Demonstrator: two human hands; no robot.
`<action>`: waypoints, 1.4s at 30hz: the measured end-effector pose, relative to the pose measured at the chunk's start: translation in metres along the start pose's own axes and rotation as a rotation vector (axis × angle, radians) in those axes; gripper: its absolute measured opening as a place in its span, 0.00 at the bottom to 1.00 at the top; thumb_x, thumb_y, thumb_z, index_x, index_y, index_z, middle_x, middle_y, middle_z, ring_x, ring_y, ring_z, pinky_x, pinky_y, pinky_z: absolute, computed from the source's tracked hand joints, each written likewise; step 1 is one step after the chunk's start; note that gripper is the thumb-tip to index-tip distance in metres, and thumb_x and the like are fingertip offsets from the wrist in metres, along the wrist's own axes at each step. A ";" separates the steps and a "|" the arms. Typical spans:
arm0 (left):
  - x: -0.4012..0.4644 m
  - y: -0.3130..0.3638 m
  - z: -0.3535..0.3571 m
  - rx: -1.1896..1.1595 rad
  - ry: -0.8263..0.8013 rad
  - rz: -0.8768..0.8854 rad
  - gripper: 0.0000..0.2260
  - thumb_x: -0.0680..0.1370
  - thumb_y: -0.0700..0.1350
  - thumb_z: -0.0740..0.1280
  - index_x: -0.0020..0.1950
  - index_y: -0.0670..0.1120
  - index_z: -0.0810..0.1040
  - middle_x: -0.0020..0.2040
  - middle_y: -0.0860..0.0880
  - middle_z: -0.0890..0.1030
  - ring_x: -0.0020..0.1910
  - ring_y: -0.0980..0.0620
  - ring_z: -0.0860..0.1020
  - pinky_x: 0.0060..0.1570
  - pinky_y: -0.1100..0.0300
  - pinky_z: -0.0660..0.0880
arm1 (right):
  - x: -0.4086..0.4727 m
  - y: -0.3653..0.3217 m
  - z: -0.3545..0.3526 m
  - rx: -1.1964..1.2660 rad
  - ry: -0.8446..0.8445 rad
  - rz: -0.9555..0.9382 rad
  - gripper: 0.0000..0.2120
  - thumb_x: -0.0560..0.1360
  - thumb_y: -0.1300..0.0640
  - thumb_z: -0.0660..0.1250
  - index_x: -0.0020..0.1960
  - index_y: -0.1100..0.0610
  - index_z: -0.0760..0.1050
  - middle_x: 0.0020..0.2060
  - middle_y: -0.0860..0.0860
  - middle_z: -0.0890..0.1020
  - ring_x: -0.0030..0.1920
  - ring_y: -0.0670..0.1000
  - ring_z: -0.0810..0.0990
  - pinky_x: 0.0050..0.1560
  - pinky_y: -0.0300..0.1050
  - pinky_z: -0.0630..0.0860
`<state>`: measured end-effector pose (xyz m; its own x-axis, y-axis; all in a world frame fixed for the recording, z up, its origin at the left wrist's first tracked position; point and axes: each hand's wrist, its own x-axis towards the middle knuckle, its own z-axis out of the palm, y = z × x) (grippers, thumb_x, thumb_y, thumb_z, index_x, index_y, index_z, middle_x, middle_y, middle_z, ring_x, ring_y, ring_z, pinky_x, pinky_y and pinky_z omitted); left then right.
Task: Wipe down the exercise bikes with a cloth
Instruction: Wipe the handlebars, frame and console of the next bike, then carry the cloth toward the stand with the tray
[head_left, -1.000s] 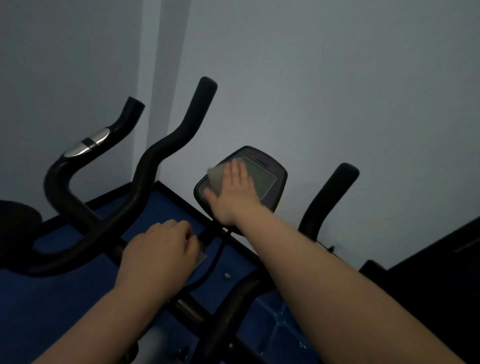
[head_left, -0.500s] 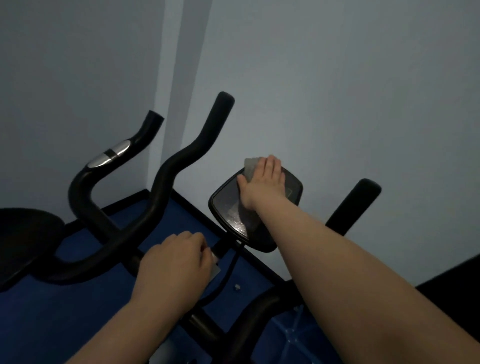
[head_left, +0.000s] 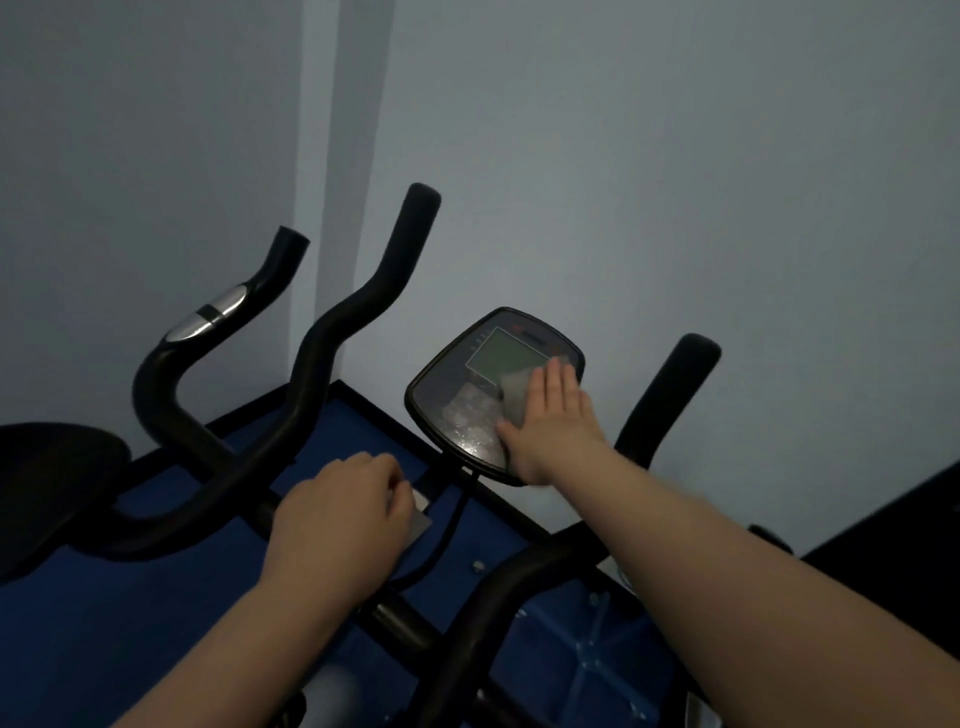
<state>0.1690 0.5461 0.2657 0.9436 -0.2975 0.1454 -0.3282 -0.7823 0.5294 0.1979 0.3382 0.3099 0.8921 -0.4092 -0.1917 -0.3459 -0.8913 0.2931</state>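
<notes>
- Grey wiping cloth (head_left: 519, 397) is lying under the right hand (head_left: 550, 415), its straight, together fingers (head_left: 558, 379) pressing it onto the black oval bike console (head_left: 467, 395).
- Left hand (head_left: 337, 519) is gripping the black handlebar (head_left: 332, 332), fingers curled.
- Keeping light, flat pressure should be clearing the smears left of the fingers.

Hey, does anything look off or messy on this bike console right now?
Only wet, streaky patches on the lower half of the console, left of the cloth under the right hand; they look like wiping moisture, not damage. The console looks intact.
</notes>
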 end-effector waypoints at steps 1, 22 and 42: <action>0.000 0.001 0.000 -0.004 0.004 -0.009 0.10 0.81 0.52 0.55 0.50 0.54 0.76 0.46 0.57 0.76 0.44 0.55 0.75 0.41 0.58 0.70 | 0.012 -0.002 -0.006 0.062 0.046 0.012 0.37 0.81 0.40 0.44 0.75 0.63 0.30 0.74 0.59 0.30 0.75 0.58 0.30 0.75 0.54 0.37; -0.054 0.005 -0.007 -0.565 0.126 -0.063 0.06 0.77 0.47 0.64 0.46 0.57 0.79 0.43 0.59 0.80 0.44 0.61 0.78 0.37 0.62 0.71 | -0.162 0.012 -0.013 0.889 0.382 -0.214 0.16 0.72 0.54 0.72 0.53 0.52 0.66 0.44 0.49 0.78 0.42 0.48 0.77 0.39 0.46 0.75; -0.305 0.241 0.194 -0.348 -0.413 0.225 0.04 0.78 0.48 0.64 0.48 0.55 0.77 0.47 0.57 0.78 0.46 0.59 0.76 0.48 0.57 0.76 | -0.408 0.234 0.277 1.078 0.269 0.263 0.10 0.72 0.53 0.71 0.47 0.46 0.70 0.45 0.41 0.75 0.43 0.40 0.75 0.37 0.34 0.72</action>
<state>-0.2067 0.3417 0.1869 0.7345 -0.6784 -0.0148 -0.4190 -0.4706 0.7765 -0.3273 0.2425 0.1968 0.7438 -0.6684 0.0016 -0.4847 -0.5410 -0.6873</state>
